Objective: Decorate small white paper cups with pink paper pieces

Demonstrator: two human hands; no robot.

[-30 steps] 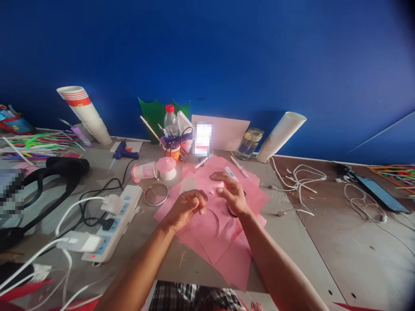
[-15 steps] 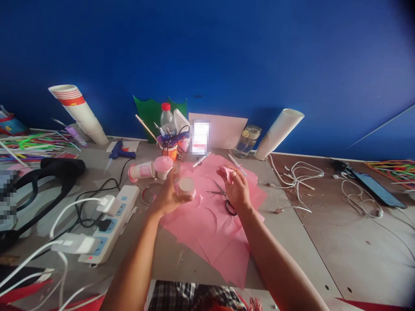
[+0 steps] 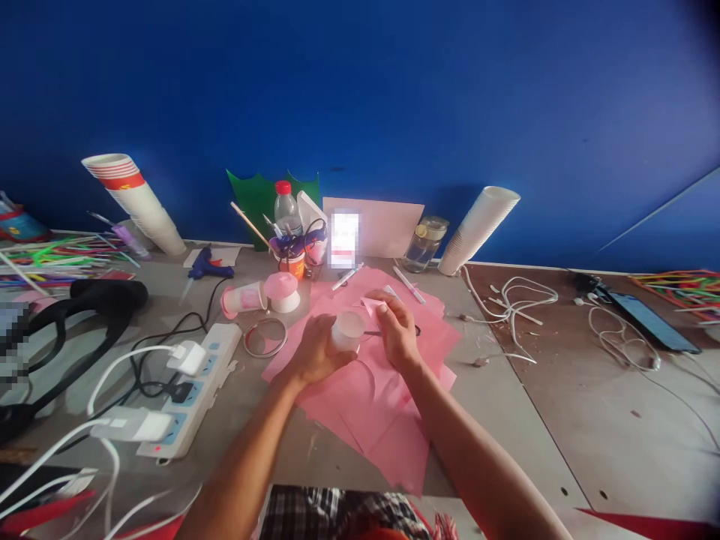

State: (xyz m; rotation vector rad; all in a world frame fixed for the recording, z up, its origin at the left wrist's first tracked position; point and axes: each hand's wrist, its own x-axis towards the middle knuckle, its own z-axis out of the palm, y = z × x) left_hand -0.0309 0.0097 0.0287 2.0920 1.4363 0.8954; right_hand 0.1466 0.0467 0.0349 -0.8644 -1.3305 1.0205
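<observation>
My left hand is wrapped round a white paper cup, which stands bottom up over the pink paper sheets. Close by on its right, my right hand pinches a small piece of pink paper near the cup's edge. Scissors lie on the sheets, mostly hidden behind my right hand. Left of my hands stand a white cup with a pink top and a pink-trimmed cup on its side. A roll of tape lies in front of them.
A power strip with plugs and cables lies on the left, a blue glue gun behind it. Leaning cup stacks, a glass jar and a lit phone line the back. White cable lies on the right.
My left hand has closed round the cup and moved it right. My right hand has come left with the pink piece, now beside the cup and covering most of the scissors.
</observation>
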